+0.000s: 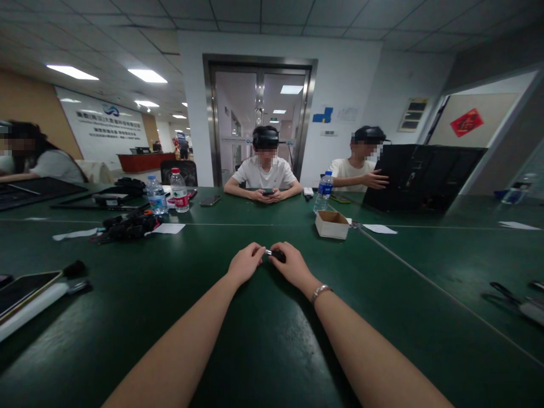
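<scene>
My left hand (245, 262) and my right hand (290, 263) meet over the dark green table (272, 340), fingers curled. Between them sits a small black object with a silvery end (274, 254); what it is I cannot make out. The right hand's fingers wrap over its black part, and the left hand's fingertips pinch the silvery end. A thin bracelet (319, 291) circles my right wrist. Both forearms rest low over the table.
A small open cardboard box (332, 224) stands beyond my hands. Water bottles (156, 195), a black bundle (127, 225) and paper slips lie at left, a phone (21, 289) at the near left edge. Scissors (505, 293) lie at right. Three people sit around the table.
</scene>
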